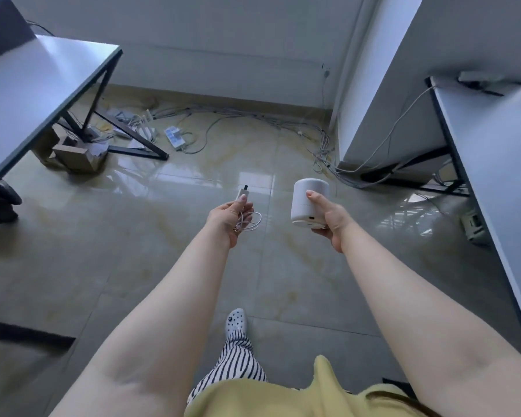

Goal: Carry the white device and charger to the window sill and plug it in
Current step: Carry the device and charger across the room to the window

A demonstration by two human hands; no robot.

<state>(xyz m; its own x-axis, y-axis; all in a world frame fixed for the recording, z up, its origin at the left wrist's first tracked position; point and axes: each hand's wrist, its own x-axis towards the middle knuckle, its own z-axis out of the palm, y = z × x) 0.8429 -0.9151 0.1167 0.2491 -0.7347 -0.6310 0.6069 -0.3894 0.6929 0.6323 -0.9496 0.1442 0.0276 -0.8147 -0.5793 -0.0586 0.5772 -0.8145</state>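
Observation:
The white device (307, 203) is a short cylinder with a small port low on its side. My right hand (330, 219) grips it from the right and below, thumb on its side, holding it upright above the floor. My left hand (227, 218) is shut on the white charger (243, 194); its plug end sticks up past my fingers and its coiled cable (251, 222) hangs in a loop under the hand. Both arms are stretched forward at about the same height, the two objects roughly a hand-width apart. No window sill is in view.
A desk (42, 82) with black legs stands at the left, another desk (494, 145) at the right. Cables and a power strip (175, 137) lie along the far wall (223, 55), with cardboard boxes (76, 155) under the left desk. Glossy tile floor (163, 266) lies between.

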